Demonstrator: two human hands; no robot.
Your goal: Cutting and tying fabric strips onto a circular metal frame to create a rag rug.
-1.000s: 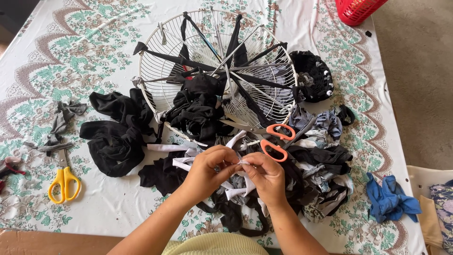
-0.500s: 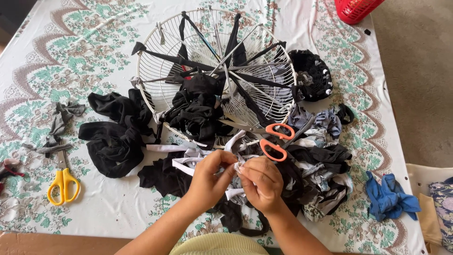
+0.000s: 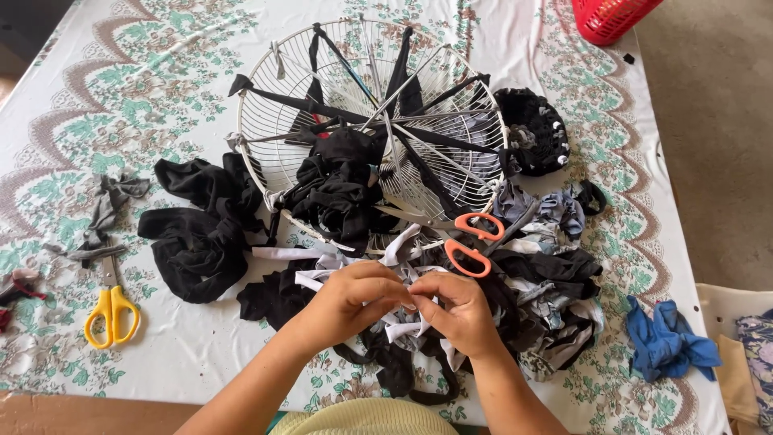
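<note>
My left hand (image 3: 352,296) and my right hand (image 3: 460,310) meet over a heap of black, white and grey fabric strips (image 3: 531,298) near the table's front edge. Both pinch the same white fabric strip (image 3: 400,324) between fingertips. Just beyond the hands lie orange-handled scissors (image 3: 471,244) on the heap. Behind them a round white wire fan guard (image 3: 370,121) lies flat, with black strips tied across its spokes and a black cloth bundle (image 3: 338,189) at its near rim.
Yellow-handled scissors (image 3: 111,316) lie at the left. A black cloth pile (image 3: 197,229) sits left of the guard, grey strips (image 3: 105,213) farther left. A blue cloth (image 3: 668,342) lies at the right edge, a red basket (image 3: 612,16) at the far right corner. A patterned tablecloth (image 3: 121,97) covers the table.
Both hands have shifted slightly, working the white strip between the fingertips. Everything else on the table stays where it was.
</note>
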